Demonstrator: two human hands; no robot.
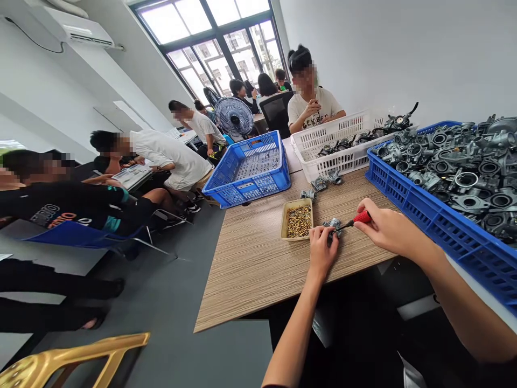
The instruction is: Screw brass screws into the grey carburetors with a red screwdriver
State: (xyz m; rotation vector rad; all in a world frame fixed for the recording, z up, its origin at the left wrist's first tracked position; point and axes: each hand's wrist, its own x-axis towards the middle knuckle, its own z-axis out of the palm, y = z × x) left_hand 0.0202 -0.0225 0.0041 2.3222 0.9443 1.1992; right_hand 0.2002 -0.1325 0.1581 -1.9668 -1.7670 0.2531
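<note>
Near the front edge of the wooden table (pixel 250 269), my left hand (pixel 322 248) is closed on a small grey metal part (pixel 333 222), holding it against the tabletop. My right hand (pixel 382 226) grips the red handle of a screwdriver (pixel 362 217), whose dark shaft points left to the metal part. The exact contact of its tip is too small to tell. Just left of my left hand stands a beige tray (pixel 285 222) full of small brass pieces (pixel 299 221). A few similar grey metal parts (pixel 319 184) lie behind the tray.
A blue crate (pixel 428 207) heaped with metal parts stands at the right. Behind are a white crate (pixel 323 171) with some parts and a blue crate (pixel 258 189). A person (pixel 315 105) sits across the table; others sit at the left.
</note>
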